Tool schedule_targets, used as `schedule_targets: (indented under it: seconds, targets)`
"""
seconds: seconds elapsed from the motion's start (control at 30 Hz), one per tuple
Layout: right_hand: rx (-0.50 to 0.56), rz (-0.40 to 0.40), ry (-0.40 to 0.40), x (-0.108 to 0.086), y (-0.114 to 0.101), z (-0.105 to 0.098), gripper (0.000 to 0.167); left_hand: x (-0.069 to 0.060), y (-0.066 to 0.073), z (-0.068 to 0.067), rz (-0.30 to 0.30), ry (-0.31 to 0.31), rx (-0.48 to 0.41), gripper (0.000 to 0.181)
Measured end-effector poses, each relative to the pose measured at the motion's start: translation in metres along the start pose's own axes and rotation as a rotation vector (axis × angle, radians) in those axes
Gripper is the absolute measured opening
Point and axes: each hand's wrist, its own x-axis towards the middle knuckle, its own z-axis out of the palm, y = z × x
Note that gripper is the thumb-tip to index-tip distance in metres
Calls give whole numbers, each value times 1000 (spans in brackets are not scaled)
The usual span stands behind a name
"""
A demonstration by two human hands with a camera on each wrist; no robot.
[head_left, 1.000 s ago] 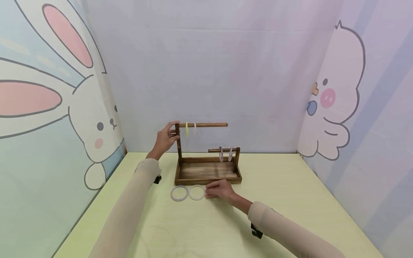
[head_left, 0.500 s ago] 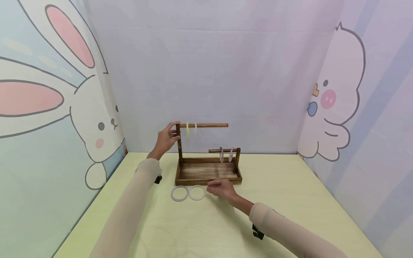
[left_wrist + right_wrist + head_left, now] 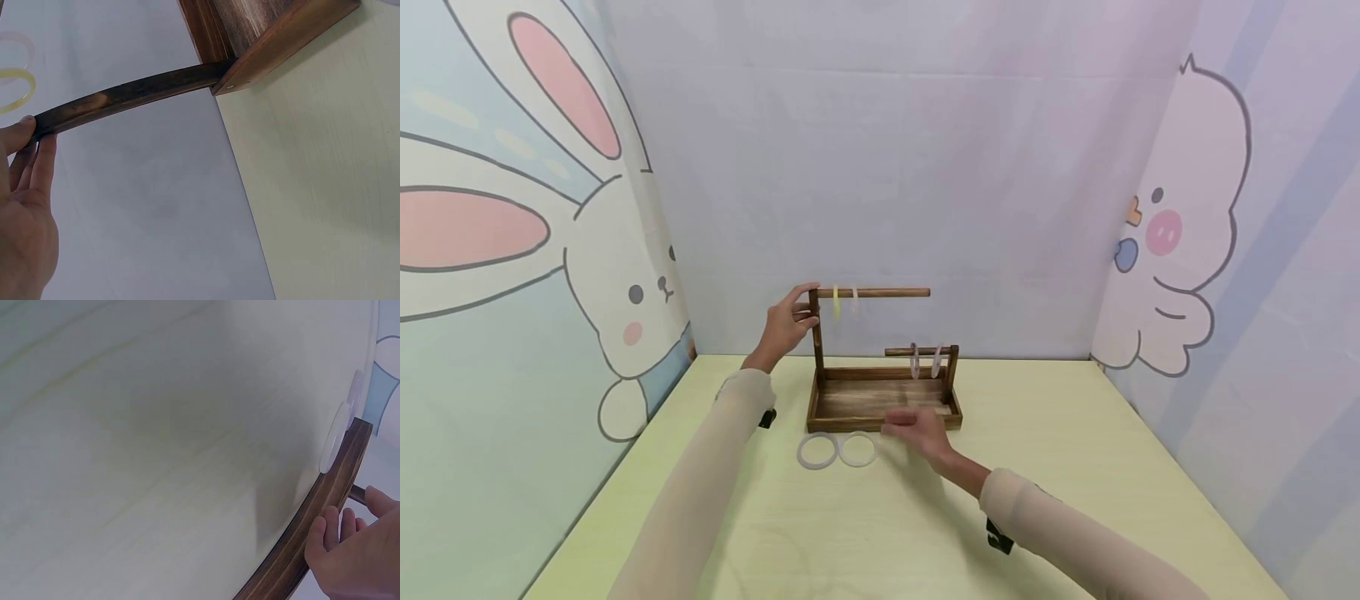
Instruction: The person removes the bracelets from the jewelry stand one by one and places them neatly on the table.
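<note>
1. In the head view, we see our left hand (image 3: 784, 327) pinching the top of the tall post (image 3: 818, 354), which rises from the left edge of the wooden tray (image 3: 850, 423).
2. From that post runs the upper bar (image 3: 887, 292), with a yellow ring (image 3: 836, 302) and a pale ring (image 3: 854, 299) hanging on it, the yellow one nearer the post.
3. Over the tray's right half, we find two more rings (image 3: 914, 361) on the lower bar (image 3: 895, 352).
4. On the table (image 3: 1037, 433), just outside the tray's front edge near its left corner, a grey ring (image 3: 817, 466) and a white ring (image 3: 858, 464) lie flat, side by side.
5. Our right hand (image 3: 922, 431) is at the tray's front edge, right of the white ring, fingers loosely extended and holding nothing.
6. In the left wrist view, our thumb presses one face of the post and our fingers the opposite face.
7. In the right wrist view, our relaxed, slightly bent fingers are by the tray's front edge; we cannot tell whether they touch it.
</note>
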Motion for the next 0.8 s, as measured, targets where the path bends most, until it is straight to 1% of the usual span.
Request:
schedule_targets:
  seconds: [0.17,0.27,0.4,0.53,0.8]
  targets:
    - [59,12,-2,3,-5,-1,30,-1,1,0,0,0,3,72]
    - [68,-8,-1,6,-9,-2,28,-1,0,0,4,3,9,72]
    - [56,-38,4,11,-14,-2,26,0,1,-1,7,7,13,72]
    - [44,-44,18,17,-18,-3,25,-1,2,-1,5,4,2,72]
    - [34,-64,18,26,-26,-5,25,-1,2,0,-5,3,-1,71]
